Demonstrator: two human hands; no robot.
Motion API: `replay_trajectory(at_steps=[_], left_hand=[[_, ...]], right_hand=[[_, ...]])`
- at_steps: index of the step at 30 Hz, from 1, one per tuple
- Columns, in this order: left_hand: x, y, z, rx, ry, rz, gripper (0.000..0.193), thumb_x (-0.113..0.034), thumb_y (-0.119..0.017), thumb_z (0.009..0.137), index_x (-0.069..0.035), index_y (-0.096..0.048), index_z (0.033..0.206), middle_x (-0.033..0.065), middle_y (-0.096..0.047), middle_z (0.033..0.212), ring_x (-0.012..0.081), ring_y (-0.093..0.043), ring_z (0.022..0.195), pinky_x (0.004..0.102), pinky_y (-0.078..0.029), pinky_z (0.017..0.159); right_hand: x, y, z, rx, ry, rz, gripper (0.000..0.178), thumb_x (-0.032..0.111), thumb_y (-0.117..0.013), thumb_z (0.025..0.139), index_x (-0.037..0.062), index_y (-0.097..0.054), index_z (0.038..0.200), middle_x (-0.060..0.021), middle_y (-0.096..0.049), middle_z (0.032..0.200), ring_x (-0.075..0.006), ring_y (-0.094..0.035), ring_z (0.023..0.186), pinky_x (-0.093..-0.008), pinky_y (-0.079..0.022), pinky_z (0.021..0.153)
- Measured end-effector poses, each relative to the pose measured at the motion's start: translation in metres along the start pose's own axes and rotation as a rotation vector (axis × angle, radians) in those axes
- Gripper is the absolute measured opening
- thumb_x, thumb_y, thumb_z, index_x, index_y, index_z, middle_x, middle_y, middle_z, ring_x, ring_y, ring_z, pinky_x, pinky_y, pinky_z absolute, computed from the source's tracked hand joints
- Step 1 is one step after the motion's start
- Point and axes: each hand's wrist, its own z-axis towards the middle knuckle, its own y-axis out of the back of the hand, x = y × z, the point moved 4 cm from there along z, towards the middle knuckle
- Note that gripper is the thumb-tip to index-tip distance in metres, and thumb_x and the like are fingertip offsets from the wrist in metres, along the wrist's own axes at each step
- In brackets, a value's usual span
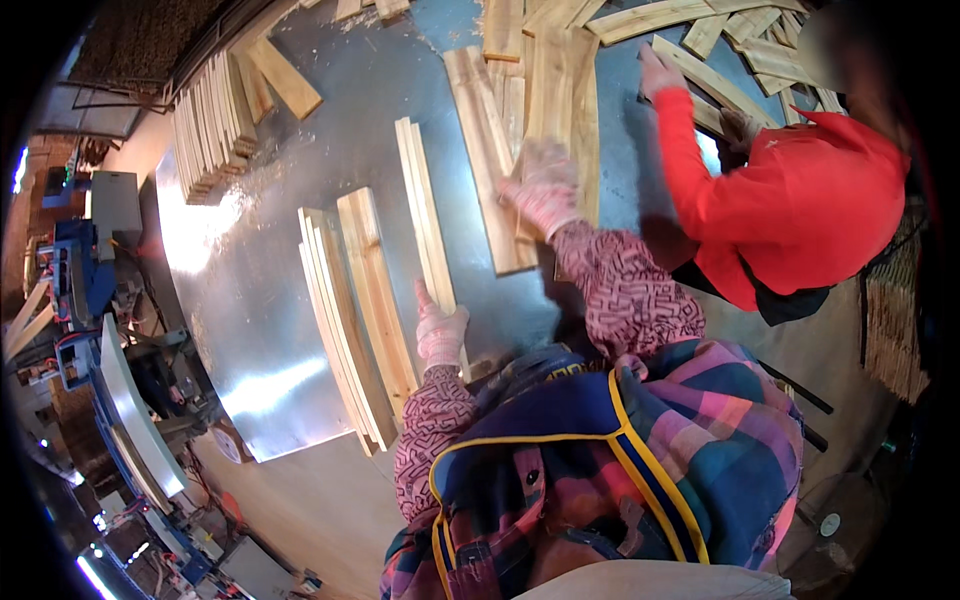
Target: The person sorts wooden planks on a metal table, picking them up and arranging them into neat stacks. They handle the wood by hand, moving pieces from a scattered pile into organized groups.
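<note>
My left hand, in a pale knitted glove, is closed at the near end of a narrow stack of wooden slats, one finger stretched along its left side. Out over the pile of wooden boards reaches my right hand, gloved too and blurred by motion. Its thumb stands apart from the fingers, and nothing shows in its grasp. Left of my left hand lie a wide board and a neat stack of boards, side by side and pointing away from me.
A co-worker in a red top handles a board at the right, near scattered boards. Upright boards are stacked at the metal table's far left. Machinery stands beyond the left edge.
</note>
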Motion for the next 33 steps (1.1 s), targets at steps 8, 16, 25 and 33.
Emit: replay_trajectory(at_steps=[8,16,25,33], left_hand=[[-0.031,0.004,0.004,0.021,-0.06,-0.16,0.108,-0.032,-0.074,0.078,-0.018,-0.007,0.162,0.0253,-0.066,0.124,0.0348,-0.067,0.115,0.0406,-0.051,0.101],[-0.035,-0.088,-0.016,0.191,-0.217,-0.447,0.119,-0.034,-0.083,0.073,-0.009,-0.007,0.161,0.0261,-0.061,0.133,0.0342,-0.063,0.12,0.0398,-0.048,0.104],[0.034,-0.026,-0.009,0.086,-0.246,-0.842,0.09,-0.012,-0.08,0.076,0.008,-0.033,0.151,0.0196,-0.063,0.129,0.0245,-0.064,0.11,0.0335,-0.053,0.093],[0.017,-0.022,-0.005,0.043,-0.238,-0.204,0.117,-0.038,-0.084,0.074,-0.02,-0.01,0.163,0.0246,-0.025,0.161,0.0332,-0.035,0.146,0.0399,-0.034,0.118]], right_hand=[[-0.063,-0.032,0.003,0.399,-0.548,0.519,0.1,0.039,-0.079,0.076,-0.0015,-0.031,0.154,-0.0334,-0.049,0.143,-0.0373,-0.052,0.133,-0.0397,-0.046,0.108],[-0.056,-0.045,-0.026,0.219,-0.615,0.483,0.13,0.044,-0.087,0.07,-0.0082,-0.005,0.157,-0.0337,-0.025,0.158,-0.0419,-0.039,0.143,-0.0421,-0.037,0.117],[-0.087,-0.03,-0.074,0.379,-0.349,1.152,0.119,0.022,-0.085,0.067,0.0001,-0.014,0.16,-0.0251,-0.062,0.128,-0.0268,-0.063,0.113,-0.0365,-0.049,0.101],[0.014,-0.15,-0.138,0.829,0.387,0.379,0.057,0.041,-0.067,0.086,0.0095,-0.063,0.133,-0.0168,-0.053,0.145,-0.0318,-0.053,0.129,-0.041,-0.044,0.107]])
